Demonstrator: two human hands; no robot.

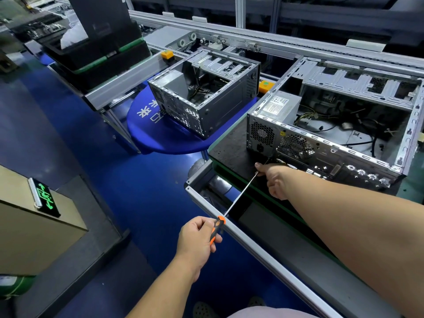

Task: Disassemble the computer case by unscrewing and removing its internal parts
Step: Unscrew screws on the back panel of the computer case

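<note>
Gripping the orange-and-black handle of a long screwdriver [238,193], the left hand [197,239] aims its shaft up at the rear panel of the open computer case [330,125]. Fingers of the right hand [275,180] pinch the shaft near its tip, just beside the power supply [275,111] corner. That case lies on its side on a dark tabletop [229,148]. Behind it, well apart, a second open case [206,95] sits on a blue round stand [160,136].
</note>
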